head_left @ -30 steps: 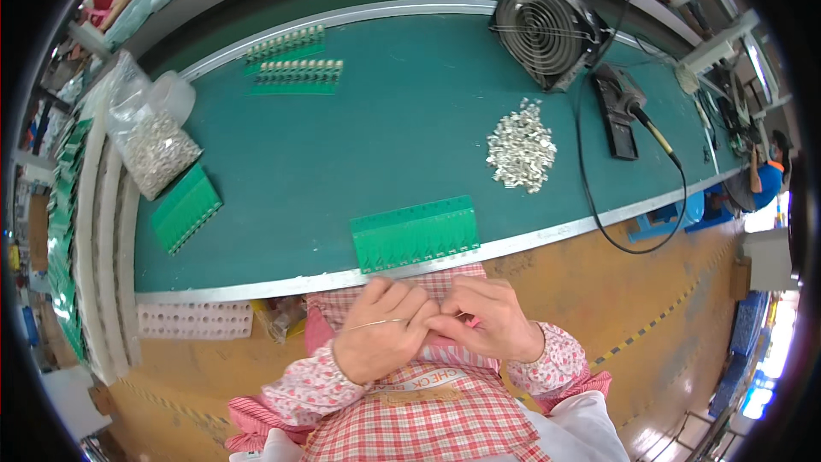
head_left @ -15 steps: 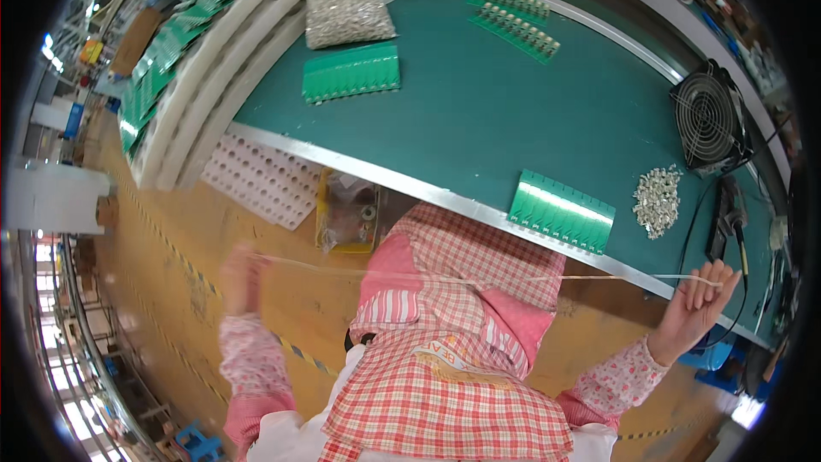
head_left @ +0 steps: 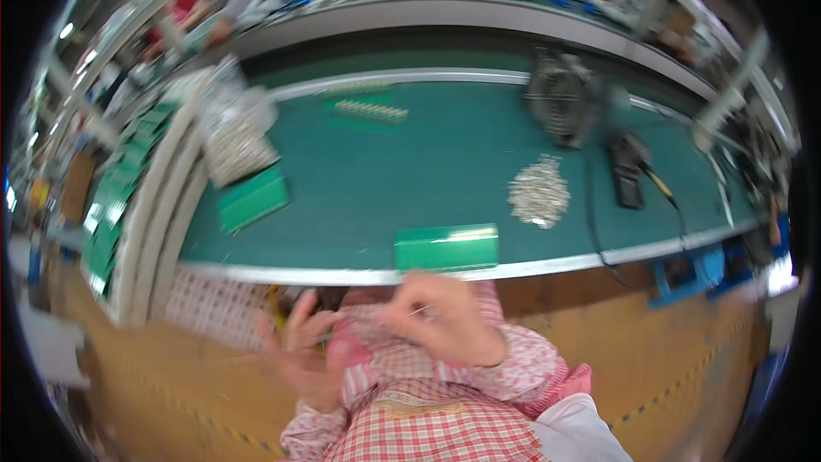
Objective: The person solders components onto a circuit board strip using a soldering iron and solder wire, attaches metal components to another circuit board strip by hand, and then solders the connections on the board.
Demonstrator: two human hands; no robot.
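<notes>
Both hands are close together above my lap, smeared by motion. My right hand (head_left: 445,316) is closed in a pinch, thumb and forefinger forming a loop, with a bit of thin pale strand (head_left: 421,311) showing at the fingers. To its left, my left hand (head_left: 308,355) has some fingers raised and apart; blur hides whether the strand runs into its fingers. Just beyond my right hand, a green circuit board panel (head_left: 446,246) lies at the bench's front edge, touched by neither hand as far as I can see.
On the green bench (head_left: 385,180) are a pile of small metallic parts (head_left: 539,192), a black fan (head_left: 560,98), a corded black device (head_left: 627,171), a bag of parts (head_left: 235,133) and another green panel (head_left: 254,198). Racked boards (head_left: 128,180) stand left. People work beyond.
The strand was stretched wide between my hands; now they have come together over my lap. My view has tilted up and turned, showing more of the far bench.
</notes>
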